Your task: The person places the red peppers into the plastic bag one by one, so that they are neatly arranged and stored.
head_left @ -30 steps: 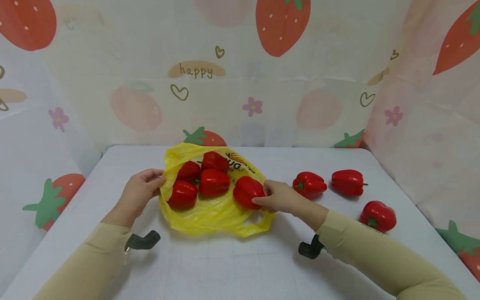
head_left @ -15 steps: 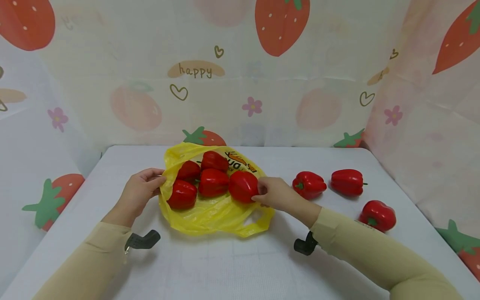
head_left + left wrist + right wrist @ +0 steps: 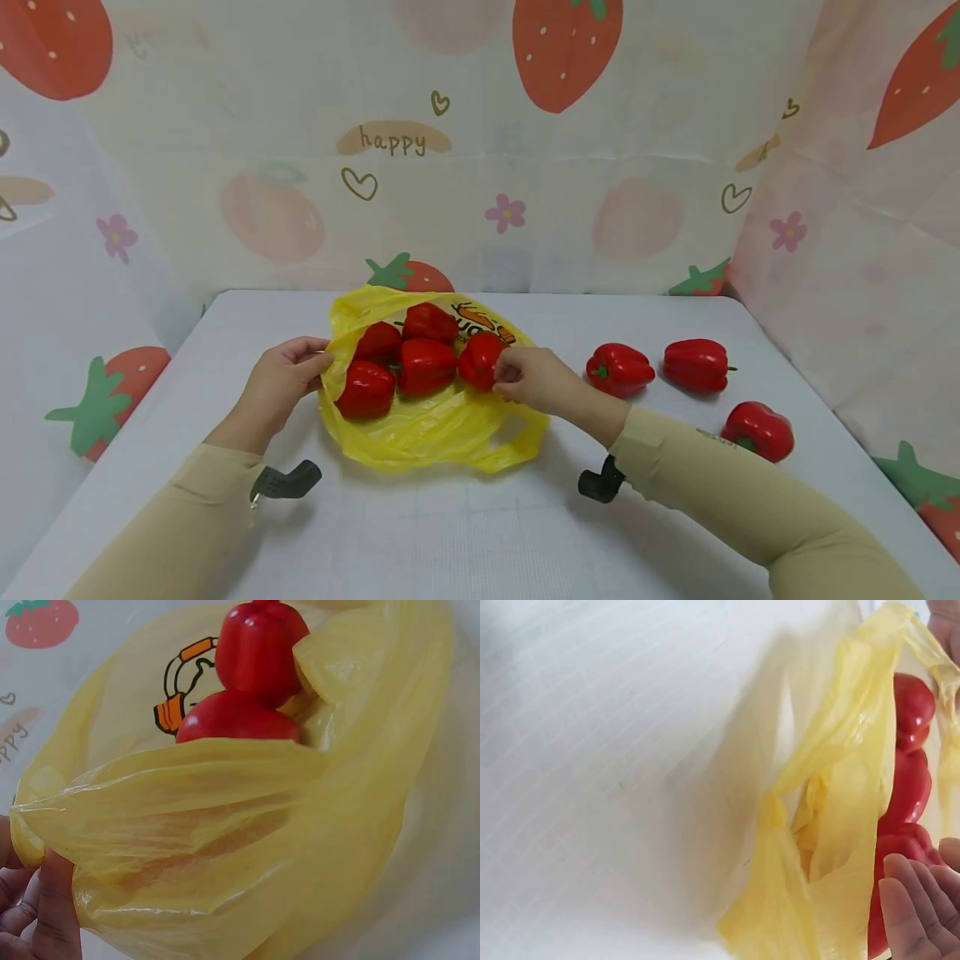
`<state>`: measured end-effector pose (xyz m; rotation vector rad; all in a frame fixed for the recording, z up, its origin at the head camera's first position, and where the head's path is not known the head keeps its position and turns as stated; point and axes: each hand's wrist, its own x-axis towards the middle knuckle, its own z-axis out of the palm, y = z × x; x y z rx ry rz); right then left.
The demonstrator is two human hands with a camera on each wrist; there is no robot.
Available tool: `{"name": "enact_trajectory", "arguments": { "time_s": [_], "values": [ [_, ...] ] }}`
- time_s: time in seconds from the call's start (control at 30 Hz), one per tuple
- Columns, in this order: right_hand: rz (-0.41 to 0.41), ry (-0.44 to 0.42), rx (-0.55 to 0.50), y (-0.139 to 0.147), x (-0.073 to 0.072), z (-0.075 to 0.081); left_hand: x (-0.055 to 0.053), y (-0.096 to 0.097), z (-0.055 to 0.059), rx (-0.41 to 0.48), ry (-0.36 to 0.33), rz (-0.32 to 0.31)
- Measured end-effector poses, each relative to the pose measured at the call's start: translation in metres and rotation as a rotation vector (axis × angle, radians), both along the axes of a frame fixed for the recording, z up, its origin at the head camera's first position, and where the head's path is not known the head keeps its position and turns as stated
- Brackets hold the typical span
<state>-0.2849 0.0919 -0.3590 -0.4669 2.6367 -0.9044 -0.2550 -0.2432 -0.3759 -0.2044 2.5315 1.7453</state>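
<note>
On the left, my left hand (image 3: 288, 371) pinches the edge of a yellow plastic bag (image 3: 427, 437); its fingers (image 3: 56, 904) show at the lower left of the left wrist view. Inside the bag's mouth several red bell peppers (image 3: 427, 367) lie together. At their right end sits another red bell pepper (image 3: 478, 360), its right side partly hidden by my right hand (image 3: 536, 379). In the right wrist view the right fingers (image 3: 911, 911) look fairly straight, overlapping this pepper, with nothing visible between them and the palm.
To the right, three more red bell peppers lie on the white table (image 3: 465, 542): one near the bag (image 3: 619, 370), one farther back (image 3: 696, 366) and one nearer the front (image 3: 759, 431). A strawberry-print cloth (image 3: 555, 242) stands behind.
My right hand and the pepper at it have moved left and slightly back, up against the other peppers. Its thumb has come off the pepper's front. The left hand keeps its place on the bag.
</note>
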Motion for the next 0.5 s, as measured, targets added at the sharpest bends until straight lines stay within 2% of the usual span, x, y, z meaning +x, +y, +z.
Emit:
{"name": "enact_trajectory", "arguments": {
  "time_s": [0.3, 0.5],
  "values": [
    [0.046, 0.049, -0.049, -0.0030, 0.0013, 0.0003, 0.0013, -0.0014, 0.0004, -0.001, -0.015, 0.010],
    [0.068, 0.073, 0.000, -0.0026, -0.0007, -0.0036, 0.0001, -0.0022, -0.0019, 0.000, -0.013, 0.013]
  ]
}}
